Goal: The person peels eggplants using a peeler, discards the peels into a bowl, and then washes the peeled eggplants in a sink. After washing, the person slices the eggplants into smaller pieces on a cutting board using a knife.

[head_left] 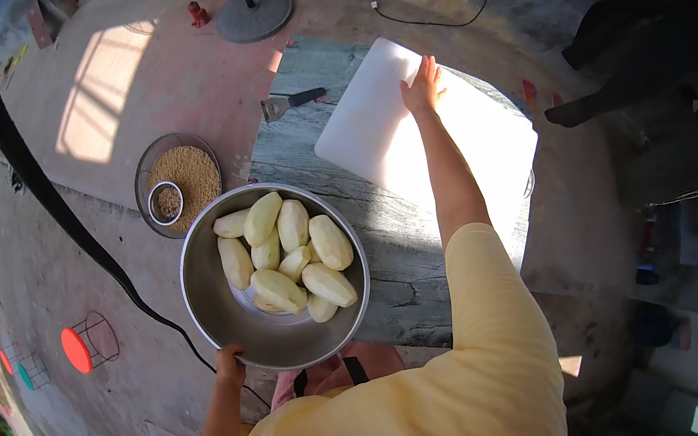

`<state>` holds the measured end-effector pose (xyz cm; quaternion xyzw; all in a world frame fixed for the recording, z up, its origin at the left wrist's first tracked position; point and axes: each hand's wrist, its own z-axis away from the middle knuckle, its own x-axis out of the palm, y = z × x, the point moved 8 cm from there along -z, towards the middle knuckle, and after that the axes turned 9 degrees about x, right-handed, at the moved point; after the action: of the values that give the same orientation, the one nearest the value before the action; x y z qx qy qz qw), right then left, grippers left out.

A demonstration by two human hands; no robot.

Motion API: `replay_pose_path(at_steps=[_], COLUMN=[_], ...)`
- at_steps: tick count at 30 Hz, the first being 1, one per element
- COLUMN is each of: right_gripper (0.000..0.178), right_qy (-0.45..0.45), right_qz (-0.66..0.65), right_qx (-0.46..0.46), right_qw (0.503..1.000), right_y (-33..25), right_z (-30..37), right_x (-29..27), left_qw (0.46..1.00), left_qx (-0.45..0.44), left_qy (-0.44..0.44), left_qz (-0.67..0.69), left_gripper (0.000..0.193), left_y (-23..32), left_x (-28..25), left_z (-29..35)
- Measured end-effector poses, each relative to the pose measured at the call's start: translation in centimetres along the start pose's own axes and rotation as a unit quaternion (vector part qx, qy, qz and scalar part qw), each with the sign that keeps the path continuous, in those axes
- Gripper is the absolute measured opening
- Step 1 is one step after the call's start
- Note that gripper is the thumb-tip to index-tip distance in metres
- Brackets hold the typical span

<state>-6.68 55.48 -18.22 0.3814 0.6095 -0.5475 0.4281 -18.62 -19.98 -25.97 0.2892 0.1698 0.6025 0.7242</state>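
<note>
My left hand (229, 364) is closed on the near-left rim of a large metal basin (241, 338). Inside the basin lie several peeled, pale yellow oval vegetables (279, 290), whose kind I cannot make out. My right hand (423, 89) rests at the far edge of a white cutting board (366, 117), fingers stretched out over it. The board lies on a grey-green, stone-patterned table (401, 273), partly in glaring sunlight. Left of the board is a wide-headed peeler (293, 102) with a black handle. The basin overlaps the table's left side.
A round mesh tray (140, 178) of tan grains, with a small metal bowl (165, 204) in it, sits beyond the basin. Red stools (76, 350) stand at left. A dark stand base (255, 15) is at the back, a cable (464, 23) to its right. A black strap (62, 205) crosses the left.
</note>
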Motion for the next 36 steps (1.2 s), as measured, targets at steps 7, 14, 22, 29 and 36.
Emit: replay_pose_path(at_steps=[7,14,22,29,36], right_gripper=[0.119,0.114,0.111,0.078,0.028], right_qy=[-0.063,-0.052,-0.077,-0.072,0.008], right_qz=[0.080,0.065,0.032,-0.230,-0.114], right_qx=[0.053,-0.058,-0.128,-0.167,0.140], right_qw=[0.993,0.995,0.988,0.956,0.984], right_y=[8.6,9.0,8.0,5.7,26.0], right_z=[-5.5,-6.0,-2.7,6.9,35.3], right_x=[1.9,1.2,2.5,-6.5,-15.0], left_qw=[1.000,0.994,0.993,0.986,0.990], left_qx=[0.006,0.053,0.040,0.119,0.097], left_qy=[0.030,0.100,0.098,0.071,0.001], left_qz=[-0.006,-0.005,0.057,0.090,0.099], left_gripper=[0.027,0.011,0.027,0.033,0.044], left_y=[0.2,5.7,9.5,12.8,13.3], left_x=[-1.8,2.4,1.1,3.6,4.4], left_z=[1.0,7.6,10.5,8.6,8.2])
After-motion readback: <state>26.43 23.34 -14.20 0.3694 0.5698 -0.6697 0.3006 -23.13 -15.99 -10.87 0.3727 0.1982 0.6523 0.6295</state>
